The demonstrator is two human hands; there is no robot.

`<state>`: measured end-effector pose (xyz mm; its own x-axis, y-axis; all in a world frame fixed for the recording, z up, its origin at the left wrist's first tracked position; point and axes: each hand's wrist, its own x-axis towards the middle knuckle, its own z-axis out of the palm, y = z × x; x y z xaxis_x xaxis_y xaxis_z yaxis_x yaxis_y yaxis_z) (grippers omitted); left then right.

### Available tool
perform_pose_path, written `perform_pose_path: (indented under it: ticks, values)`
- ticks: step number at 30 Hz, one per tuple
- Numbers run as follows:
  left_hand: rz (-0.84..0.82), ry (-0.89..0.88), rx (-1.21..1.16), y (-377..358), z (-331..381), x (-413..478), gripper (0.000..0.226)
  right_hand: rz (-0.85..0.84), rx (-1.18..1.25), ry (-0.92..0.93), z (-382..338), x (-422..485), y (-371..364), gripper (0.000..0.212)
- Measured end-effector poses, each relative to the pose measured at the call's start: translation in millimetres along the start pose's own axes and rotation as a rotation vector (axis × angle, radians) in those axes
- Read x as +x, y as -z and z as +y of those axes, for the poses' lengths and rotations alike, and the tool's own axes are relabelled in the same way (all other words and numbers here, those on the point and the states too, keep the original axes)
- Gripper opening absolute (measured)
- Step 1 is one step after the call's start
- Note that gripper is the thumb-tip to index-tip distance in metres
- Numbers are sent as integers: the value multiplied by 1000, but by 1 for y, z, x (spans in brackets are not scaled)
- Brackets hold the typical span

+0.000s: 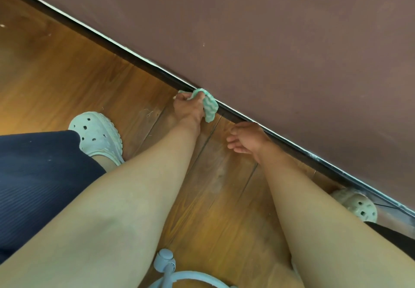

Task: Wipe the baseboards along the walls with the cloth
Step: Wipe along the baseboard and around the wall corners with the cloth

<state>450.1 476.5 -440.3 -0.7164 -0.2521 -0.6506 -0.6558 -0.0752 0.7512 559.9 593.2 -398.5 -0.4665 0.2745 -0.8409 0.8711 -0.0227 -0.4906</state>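
Left grip (189,107): fingers curled round the cloth (208,106), a bunched green-and-white rag. The cloth is pressed to the face of the dark baseboard (107,44), about midway along the visible run, its loose end trailing down to the wooden floor (67,74).

Right grip (246,139): released, fingers spread and relaxed, holding nothing. It sits low, just beside the baseboard to the right of the cloth. Cannot tell whether it bears on the floor or hovers.

Beyond: brown wall (269,40) above the baseboard, with a pale line along the board's top edge. One pale clog (96,135) left of the arms, the other (357,204) close to the baseboard at far right.

Step in hand (judgement): wiping stroke on this wall's baseboard, mid-length.

Next move calls for: sliding the cloth along the board with steady pressure and covering the top edge too, where the pale line suggests dust or paint. Feet must shift with the body, since reach is nearly spent.
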Motion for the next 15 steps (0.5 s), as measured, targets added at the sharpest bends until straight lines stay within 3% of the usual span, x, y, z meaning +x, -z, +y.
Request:
perform_pose_path:
  ticks: [5, 11, 15]
  values:
    - [-127, -14, 91, -7, -1, -13, 26, 50, -20, -71, 25, -7, 22, 26]
    - [92, -157, 196, -12, 0, 0, 21, 75, -125, -40, 34, -7, 38, 17]
    - [103, -215, 332, -22, -5, -15, 15, 101, -278, 51, 37, 6, 41, 20]
